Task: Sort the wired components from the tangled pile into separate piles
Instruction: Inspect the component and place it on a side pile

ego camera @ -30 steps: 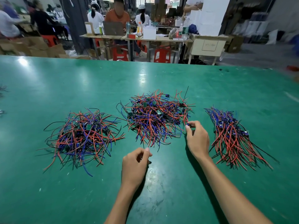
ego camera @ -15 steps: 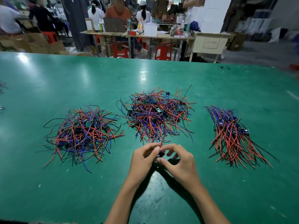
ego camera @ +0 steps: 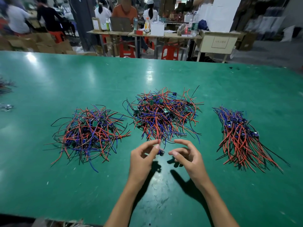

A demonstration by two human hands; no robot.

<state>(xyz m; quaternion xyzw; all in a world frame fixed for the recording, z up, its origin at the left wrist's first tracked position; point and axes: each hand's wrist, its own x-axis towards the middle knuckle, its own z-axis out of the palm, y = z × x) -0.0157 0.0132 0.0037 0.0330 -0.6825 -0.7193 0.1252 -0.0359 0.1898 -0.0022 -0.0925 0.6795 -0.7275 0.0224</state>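
Red, blue and black leads are basically all we're dealing with here, each bundle hanging off a tiny board, so these wired parts should weigh next to nothing and flop around the second we lift them. Right now our left hand (ego camera: 143, 158) is pinching one wired component (ego camera: 161, 152) just below the centre of the frame, wires between thumb and fingertips with the little dark module poking out to the right. Our right hand (ego camera: 188, 157) sits just beside it with fingers loosely curled and nothing in it, not touching the part as far as we can tell. The tangled pile (ego camera: 164, 114) is right above our hands at mid-frame, another messy heap (ego camera: 90, 133) sits to its left, and the combed-out sorted pile (ego camera: 237, 138) lies over on the right, wires all running the same way. Our guess is grabbing by the module beats tugging a lead, since thin wires snag on neighbours and the solder joints probably hate being yanked. No bins or trays anywhere, everything lies loose on the green table (ego camera: 164, 194), so nothing is contained at all.
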